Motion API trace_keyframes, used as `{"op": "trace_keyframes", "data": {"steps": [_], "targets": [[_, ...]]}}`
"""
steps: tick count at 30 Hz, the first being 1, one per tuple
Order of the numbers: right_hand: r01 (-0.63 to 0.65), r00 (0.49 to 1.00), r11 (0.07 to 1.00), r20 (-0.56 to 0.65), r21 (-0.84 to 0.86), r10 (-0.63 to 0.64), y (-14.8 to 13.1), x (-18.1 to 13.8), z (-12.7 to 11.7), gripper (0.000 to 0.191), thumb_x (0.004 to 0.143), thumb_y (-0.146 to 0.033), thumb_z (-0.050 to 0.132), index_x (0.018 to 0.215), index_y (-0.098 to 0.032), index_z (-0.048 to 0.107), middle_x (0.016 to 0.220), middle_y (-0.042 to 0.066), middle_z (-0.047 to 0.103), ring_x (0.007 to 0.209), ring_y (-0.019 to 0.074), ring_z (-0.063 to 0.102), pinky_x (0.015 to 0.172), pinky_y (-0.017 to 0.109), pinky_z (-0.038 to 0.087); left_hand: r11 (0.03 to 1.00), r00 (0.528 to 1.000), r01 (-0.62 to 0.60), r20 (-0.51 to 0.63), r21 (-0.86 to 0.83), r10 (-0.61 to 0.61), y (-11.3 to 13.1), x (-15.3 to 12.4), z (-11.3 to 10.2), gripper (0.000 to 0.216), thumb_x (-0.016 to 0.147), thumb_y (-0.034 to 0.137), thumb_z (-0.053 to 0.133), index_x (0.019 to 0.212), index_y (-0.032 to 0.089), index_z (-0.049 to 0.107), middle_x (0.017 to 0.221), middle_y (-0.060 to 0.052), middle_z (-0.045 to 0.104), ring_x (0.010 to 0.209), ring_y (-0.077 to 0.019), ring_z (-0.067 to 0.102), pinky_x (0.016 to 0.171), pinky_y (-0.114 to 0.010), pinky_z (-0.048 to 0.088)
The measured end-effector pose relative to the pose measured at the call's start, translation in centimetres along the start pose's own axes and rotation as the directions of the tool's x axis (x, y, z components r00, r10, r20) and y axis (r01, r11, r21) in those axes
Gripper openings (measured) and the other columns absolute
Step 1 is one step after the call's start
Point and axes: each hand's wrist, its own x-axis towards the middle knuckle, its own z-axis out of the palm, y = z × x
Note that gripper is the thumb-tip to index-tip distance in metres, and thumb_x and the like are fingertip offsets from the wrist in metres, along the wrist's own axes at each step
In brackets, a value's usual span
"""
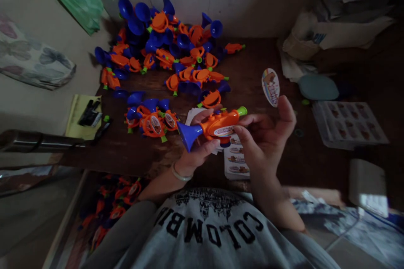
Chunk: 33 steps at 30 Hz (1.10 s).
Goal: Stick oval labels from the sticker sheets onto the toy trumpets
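A toy trumpet (224,124) with an orange body, blue bell and green mouthpiece lies across my left hand (200,149), whose fingers and thumb grip it near the bell. An oval sticker (222,131) sits on the orange face of the trumpet. My right hand (268,143) has its thumb pressed at the end of that sticker, with other fingers beside the mouthpiece end. A second oval sticker (270,86) touches the raised index fingertip; whether it clings there is unclear. Below the trumpet is a stack of sticker sheets (236,166), partly covered by my right hand.
Many toy trumpets (167,56) are heaped at the back of the table. A few stickered trumpets (154,124) lie left of my hands. More sticker sheets (350,124) are at the right, near a pale blue oval object (318,87). More trumpets (116,201) are below the table edge.
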Motion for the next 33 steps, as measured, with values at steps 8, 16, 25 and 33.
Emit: {"op": "trace_keyframes", "data": {"steps": [8,16,25,33], "targets": [[-0.045,0.997,0.997,0.06,0.062,0.042,0.05,0.29,-0.47,0.084,0.085,-0.023,0.087,0.153,-0.048,0.043,0.094,-0.003,0.068,0.079,0.0162,0.069,0.071,0.028,0.065,0.999,0.998,0.01,0.066,-0.032,-0.008,0.05,0.11,-0.43,0.056,0.087,0.036,0.084,0.137,0.028,0.06,0.159,-0.01,0.058,0.145,-0.0335,0.06,0.124,-0.051,0.051],[-0.018,0.998,0.991,0.055,0.131,0.011,0.01,0.39,-0.38,0.085,0.084,-0.009,0.084,0.151,-0.046,0.047,0.094,-0.007,0.069,0.08,0.0099,0.07,0.075,0.021,0.064,0.997,0.992,-0.06,0.109,-0.057,0.066,0.08,0.35,-0.09,0.05,0.091,0.028,0.08,0.136,0.029,0.061,0.16,-0.008,0.057,0.149,-0.0305,0.057,0.126,-0.047,0.048],[0.026,0.996,0.997,0.078,0.067,-0.031,-0.12,0.39,-0.49,0.084,0.085,-0.009,0.082,0.152,-0.043,0.045,0.093,-0.006,0.069,0.079,0.0117,0.07,0.07,0.023,0.064,0.997,0.995,-0.073,0.069,0.002,0.073,-0.05,0.3,0.1,0.044,0.094,0.035,0.077,0.134,0.029,0.061,0.151,-0.008,0.064,0.145,-0.0296,0.061,0.124,-0.05,0.05],[0.087,0.993,0.996,0.081,0.032,-0.089,0.0,0.53,-0.16,0.079,0.09,-0.017,0.08,0.154,-0.041,0.042,0.092,-0.005,0.07,0.075,0.0133,0.07,0.064,0.025,0.063,0.988,0.991,-0.132,0.032,0.08,0.13,-0.78,0.3,-0.15,0.04,0.095,0.039,0.076,0.131,0.029,0.061,0.148,-0.008,0.065,0.144,-0.0297,0.061,0.126,-0.052,0.047]]}}
